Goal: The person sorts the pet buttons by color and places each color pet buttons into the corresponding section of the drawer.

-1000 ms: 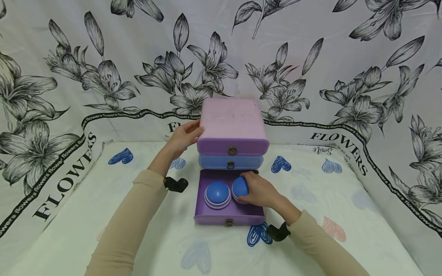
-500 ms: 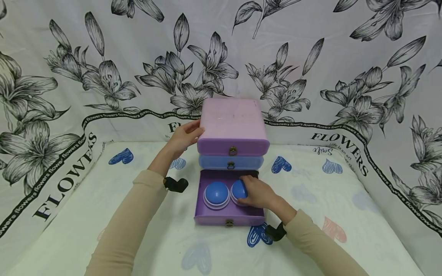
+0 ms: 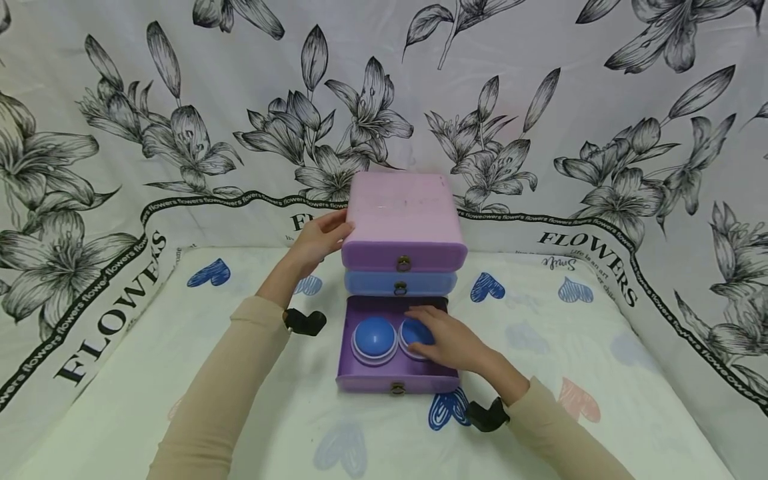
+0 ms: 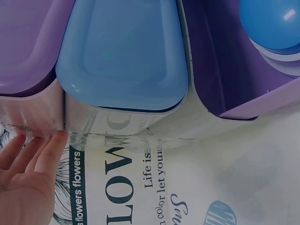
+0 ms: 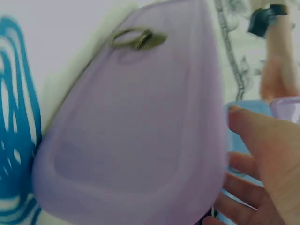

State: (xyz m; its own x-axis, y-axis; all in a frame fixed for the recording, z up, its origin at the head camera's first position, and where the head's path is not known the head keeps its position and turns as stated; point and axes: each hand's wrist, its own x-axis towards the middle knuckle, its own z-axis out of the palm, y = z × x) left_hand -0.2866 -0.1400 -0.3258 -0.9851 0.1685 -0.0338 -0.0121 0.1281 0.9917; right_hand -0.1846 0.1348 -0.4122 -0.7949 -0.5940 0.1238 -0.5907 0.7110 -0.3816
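Observation:
A small drawer cabinet (image 3: 405,207) with a pink top stands in the middle. Its lowest purple drawer (image 3: 363,383) is pulled out. Inside lie two round things with blue domes and white rims, the left dome (image 3: 375,337) uncovered and the right dome (image 3: 414,330) partly hidden under my right hand (image 3: 449,340). That hand rests over the right one with fingers spread, not curled tightly round it. In the left wrist view, my left hand (image 4: 33,173) touches the cabinet's side with straight fingertips.
Above the pulled-out drawer, the blue middle drawer (image 3: 378,283) and the purple top drawer (image 3: 372,257) are closed. White cloth (image 3: 282,413) printed with hearts lies beneath. Behind hangs a flower-printed cloth (image 3: 270,60).
My right hand has loosened its grip on the right blue-domed thing, and its fingers have spread across the top. That thing and its neighbour have shifted slightly left. My left hand stays put.

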